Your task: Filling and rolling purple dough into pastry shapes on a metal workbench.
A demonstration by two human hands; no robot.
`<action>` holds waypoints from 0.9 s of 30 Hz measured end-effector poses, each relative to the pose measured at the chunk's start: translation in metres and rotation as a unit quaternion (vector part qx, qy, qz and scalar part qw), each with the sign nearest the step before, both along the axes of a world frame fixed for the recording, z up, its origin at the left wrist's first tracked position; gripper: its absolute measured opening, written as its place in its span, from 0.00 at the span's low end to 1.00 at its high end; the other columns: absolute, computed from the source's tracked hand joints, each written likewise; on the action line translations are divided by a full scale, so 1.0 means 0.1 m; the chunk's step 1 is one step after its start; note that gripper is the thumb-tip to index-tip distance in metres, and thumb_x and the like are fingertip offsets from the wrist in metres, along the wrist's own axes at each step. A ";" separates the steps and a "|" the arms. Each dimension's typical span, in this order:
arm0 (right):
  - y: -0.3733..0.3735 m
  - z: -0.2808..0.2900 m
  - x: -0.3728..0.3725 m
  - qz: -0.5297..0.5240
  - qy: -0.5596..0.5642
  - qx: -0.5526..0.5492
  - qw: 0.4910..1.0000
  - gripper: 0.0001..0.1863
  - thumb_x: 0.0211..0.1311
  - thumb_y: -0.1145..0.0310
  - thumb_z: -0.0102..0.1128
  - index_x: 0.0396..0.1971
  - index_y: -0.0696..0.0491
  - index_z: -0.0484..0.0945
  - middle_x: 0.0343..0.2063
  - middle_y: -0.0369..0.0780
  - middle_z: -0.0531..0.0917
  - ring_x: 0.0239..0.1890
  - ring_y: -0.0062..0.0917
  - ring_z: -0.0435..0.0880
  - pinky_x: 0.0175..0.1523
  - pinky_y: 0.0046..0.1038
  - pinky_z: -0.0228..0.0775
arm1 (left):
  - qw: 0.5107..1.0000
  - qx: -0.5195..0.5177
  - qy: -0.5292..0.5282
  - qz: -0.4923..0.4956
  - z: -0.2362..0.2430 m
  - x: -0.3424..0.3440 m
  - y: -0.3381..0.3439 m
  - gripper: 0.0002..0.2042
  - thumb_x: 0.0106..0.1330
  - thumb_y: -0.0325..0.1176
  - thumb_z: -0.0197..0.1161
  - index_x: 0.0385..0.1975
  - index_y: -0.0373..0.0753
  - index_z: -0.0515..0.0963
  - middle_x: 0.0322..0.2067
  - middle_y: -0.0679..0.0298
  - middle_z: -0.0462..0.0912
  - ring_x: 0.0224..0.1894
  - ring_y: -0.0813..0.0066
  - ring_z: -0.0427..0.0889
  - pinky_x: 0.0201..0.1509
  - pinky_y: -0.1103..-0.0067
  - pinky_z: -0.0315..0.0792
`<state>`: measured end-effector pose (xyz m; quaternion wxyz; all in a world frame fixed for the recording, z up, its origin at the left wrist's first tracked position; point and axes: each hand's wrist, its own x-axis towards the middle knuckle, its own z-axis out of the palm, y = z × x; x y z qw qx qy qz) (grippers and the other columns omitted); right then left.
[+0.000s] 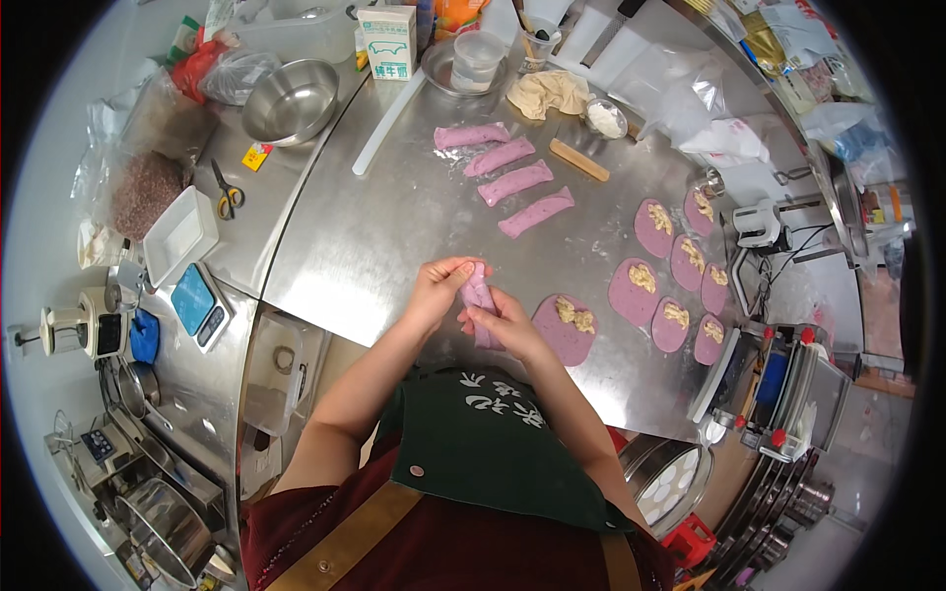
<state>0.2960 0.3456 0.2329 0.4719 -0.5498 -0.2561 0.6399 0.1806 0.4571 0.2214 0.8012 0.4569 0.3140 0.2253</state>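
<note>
Close in front of my apron, both hands grip one roll of purple dough. My left hand pinches its far end between thumb and fingers. Nearer me, my right hand closes round the lower part and hides some of it. Just right of that hand lies a flat purple dough piece topped with a pale yellow filling. Several more topped dough pieces are spread toward the right. Farther off, several finished-looking dough rolls lie side by side on the steel table.
A wooden-handled scraper, a bowl of white powder and a crumpled beige cloth sit at the back. To the left are a steel bowl, scissors and a scale. A hand-cranked machine stands at the right edge.
</note>
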 end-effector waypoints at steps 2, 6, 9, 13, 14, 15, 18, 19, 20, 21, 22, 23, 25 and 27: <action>-0.02 0.03 0.00 -0.018 0.016 0.001 1.000 0.14 0.61 0.68 0.55 0.44 0.57 0.70 0.33 0.39 0.80 0.32 0.21 0.79 0.39 0.23 0.72 | 0.996 -0.076 -0.039 0.034 0.15 0.01 -0.03 0.12 0.66 0.31 0.53 0.42 0.31 0.77 0.41 0.55 0.81 0.44 0.71 0.79 0.53 0.75 0.69; -0.03 0.07 0.00 -0.001 0.009 0.015 1.000 0.14 0.61 0.68 0.55 0.44 0.58 0.70 0.33 0.38 0.79 0.32 0.20 0.79 0.39 0.23 0.72 | 0.996 -0.026 -0.082 -0.010 0.10 -0.01 0.06 0.12 0.66 0.31 0.54 0.44 0.30 0.76 0.42 0.54 0.81 0.47 0.67 0.79 0.54 0.74 0.70; -0.05 0.09 -0.02 0.007 -0.001 0.025 1.000 0.14 0.61 0.69 0.55 0.44 0.58 0.70 0.33 0.38 0.79 0.33 0.20 0.79 0.40 0.23 0.72 | 0.990 0.005 -0.064 -0.128 0.04 -0.04 0.17 0.12 0.66 0.31 0.54 0.44 0.30 0.76 0.42 0.53 0.81 0.46 0.67 0.79 0.53 0.74 0.70; -0.05 0.11 -0.05 0.010 -0.013 0.018 1.000 0.14 0.61 0.69 0.55 0.44 0.58 0.70 0.33 0.38 0.79 0.33 0.20 0.79 0.40 0.23 0.72 | 0.990 0.027 -0.042 -0.130 0.02 -0.05 0.15 0.12 0.65 0.30 0.55 0.44 0.31 0.76 0.42 0.53 0.81 0.47 0.67 0.79 0.53 0.74 0.71; -0.05 0.12 -0.05 0.009 -0.013 0.011 1.000 0.13 0.61 0.69 0.55 0.43 0.58 0.70 0.33 0.37 0.79 0.33 0.20 0.79 0.40 0.23 0.72 | 0.991 0.024 -0.041 -0.121 0.04 -0.05 0.13 0.12 0.66 0.31 0.54 0.43 0.31 0.77 0.42 0.53 0.81 0.46 0.68 0.79 0.53 0.74 0.71; -0.05 0.12 -0.05 0.009 -0.014 0.011 1.000 0.13 0.61 0.69 0.55 0.43 0.58 0.70 0.33 0.37 0.79 0.33 0.20 0.79 0.40 0.23 0.72 | 0.993 0.021 -0.041 -0.112 0.06 -0.05 0.12 0.13 0.66 0.33 0.54 0.43 0.31 0.77 0.42 0.54 0.81 0.45 0.68 0.79 0.52 0.74 0.71; -0.06 0.11 -0.06 -0.002 -0.002 0.015 1.000 0.13 0.61 0.69 0.55 0.43 0.58 0.70 0.33 0.37 0.79 0.32 0.20 0.79 0.39 0.22 0.72 | 0.973 -0.190 -0.126 0.020 0.25 0.03 0.05 0.14 0.67 0.36 0.53 0.42 0.31 0.77 0.40 0.55 0.82 0.42 0.71 0.80 0.51 0.75 0.71; -0.06 0.12 -0.05 0.004 -0.007 0.022 1.000 0.13 0.61 0.69 0.55 0.43 0.58 0.70 0.33 0.37 0.79 0.32 0.20 0.79 0.39 0.23 0.72 | 0.974 -0.190 -0.126 0.019 0.24 0.02 0.06 0.14 0.67 0.36 0.53 0.42 0.31 0.77 0.40 0.55 0.82 0.42 0.71 0.80 0.51 0.75 0.71; -0.06 0.12 -0.05 0.011 -0.013 0.029 0.999 0.13 0.61 0.69 0.55 0.43 0.58 0.70 0.33 0.37 0.79 0.32 0.20 0.79 0.39 0.23 0.72 | 0.982 -0.140 -0.127 -0.021 0.22 0.00 0.08 0.16 0.68 0.38 0.52 0.46 0.31 0.75 0.42 0.54 0.80 0.44 0.71 0.79 0.51 0.75 0.71; -0.06 0.13 -0.06 0.011 -0.013 0.029 0.999 0.13 0.61 0.69 0.55 0.43 0.58 0.70 0.33 0.37 0.79 0.32 0.20 0.79 0.39 0.23 0.72 | 0.986 -0.089 -0.128 -0.060 0.18 -0.02 0.11 0.19 0.69 0.39 0.50 0.49 0.30 0.73 0.44 0.54 0.79 0.46 0.70 0.78 0.51 0.76 0.71; -0.06 0.13 -0.07 0.015 -0.018 0.026 0.999 0.13 0.61 0.69 0.55 0.43 0.58 0.70 0.33 0.38 0.79 0.32 0.20 0.79 0.39 0.23 0.72 | 0.986 -0.089 -0.128 -0.060 0.12 -0.04 0.17 0.19 0.69 0.39 0.50 0.49 0.30 0.73 0.44 0.54 0.79 0.46 0.70 0.78 0.51 0.76 0.71; -0.06 0.13 -0.08 0.021 -0.023 0.022 0.999 0.13 0.61 0.69 0.55 0.43 0.58 0.70 0.33 0.38 0.79 0.32 0.20 0.79 0.39 0.23 0.72 | 0.984 -0.019 -0.072 -0.163 0.06 -0.08 0.23 0.22 0.69 0.43 0.49 0.53 0.30 0.69 0.48 0.52 0.76 0.49 0.69 0.77 0.53 0.75 0.70; -0.06 0.12 -0.10 0.026 -0.026 0.020 0.999 0.14 0.61 0.69 0.55 0.44 0.58 0.69 0.33 0.38 0.79 0.32 0.20 0.79 0.39 0.23 0.72 | 0.964 0.050 -0.015 -0.260 -0.06 -0.10 0.26 0.26 0.69 0.46 0.48 0.57 0.31 0.65 0.52 0.51 0.73 0.51 0.67 0.75 0.55 0.74 0.68; -0.07 0.10 -0.09 0.029 -0.029 0.018 0.999 0.14 0.61 0.69 0.55 0.44 0.58 0.69 0.33 0.38 0.79 0.33 0.20 0.79 0.39 0.23 0.72 | 0.965 0.026 -0.027 -0.261 -0.09 -0.09 0.24 0.28 0.67 0.48 0.50 0.59 0.31 0.61 0.56 0.50 0.69 0.54 0.66 0.73 0.55 0.73 0.68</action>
